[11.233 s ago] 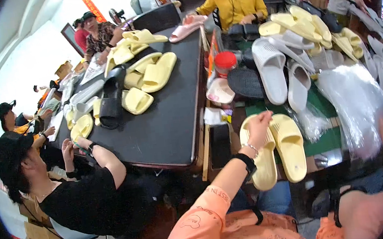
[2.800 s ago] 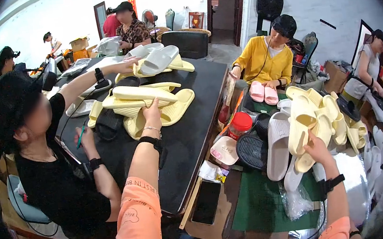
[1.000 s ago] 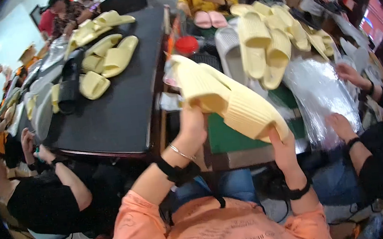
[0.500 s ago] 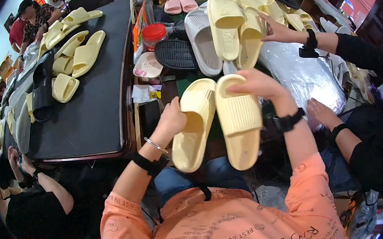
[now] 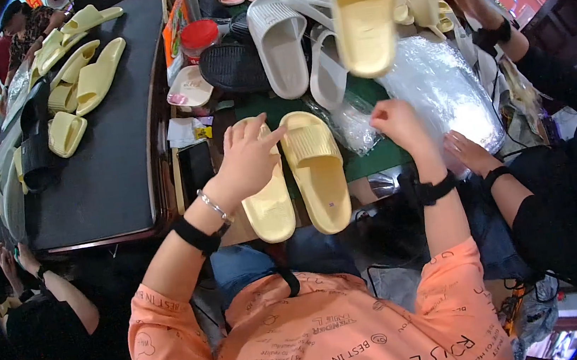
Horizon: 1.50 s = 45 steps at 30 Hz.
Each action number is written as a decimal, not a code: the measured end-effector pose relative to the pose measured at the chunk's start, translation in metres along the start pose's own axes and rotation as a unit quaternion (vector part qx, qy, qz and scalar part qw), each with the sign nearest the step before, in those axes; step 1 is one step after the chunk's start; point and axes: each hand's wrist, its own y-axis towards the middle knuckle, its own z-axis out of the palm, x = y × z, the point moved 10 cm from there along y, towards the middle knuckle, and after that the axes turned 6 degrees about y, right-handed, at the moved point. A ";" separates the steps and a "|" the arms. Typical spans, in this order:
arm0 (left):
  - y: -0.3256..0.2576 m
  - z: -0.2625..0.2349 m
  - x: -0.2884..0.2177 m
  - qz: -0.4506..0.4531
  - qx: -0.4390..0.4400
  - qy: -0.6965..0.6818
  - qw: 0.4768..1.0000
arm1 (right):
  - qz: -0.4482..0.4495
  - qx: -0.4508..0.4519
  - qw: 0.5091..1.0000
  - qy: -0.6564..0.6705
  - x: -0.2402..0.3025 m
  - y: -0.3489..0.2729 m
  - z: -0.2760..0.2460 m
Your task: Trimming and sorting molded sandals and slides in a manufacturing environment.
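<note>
Far L: loose yellow slippers (image 5: 100, 79) + black slipper (image 5: 34, 138) are parked on black tabletop (image 5: 105, 165). If a mate is pulled from there w/o a check, sizes could get mixed.

Phone (image 5: 196, 163): set near L wrist; could be knocked if forearm is swung wide.

L hand (image 5: 250, 154): fingers spread over L slipper (image 5: 270, 214), one finger pointed twd R slipper (image 5: 322, 190). Contact can't be told, so grip shouldn't be assumed. Both slippers are placed side by side, toes away, heels abt at near edge of green tabletop (image 5: 384, 162); overhang unclear. Main risk: if heels get pressed or brushed, pair could be tipped into lap. If only one is caught, pair gets split.

Crumpled clear bag (image 5: 357, 128): just R of pair; could be snagged & dragged along if pair is slid sideways.

Blurred yellow slipper (image 5: 366, 22): up at pile; support can't be told. If loose, could be dropped onto work spot.

R hand (image 5: 403, 124): fingers curled, no slipper held; whether anything thin is pinched can't be told. If film, 2 bags could be lifted b/c of cling.

Bag stack (image 5: 445, 91): looks slick; co-worker's hand (image 5: 468, 151) is rested by it. Bump poss. if both reach in, stack prob. skewed.
</note>
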 end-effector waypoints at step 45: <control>0.026 0.058 0.005 -0.027 0.129 -0.161 0.978 | 0.382 0.285 0.807 0.348 -0.193 -0.294 0.145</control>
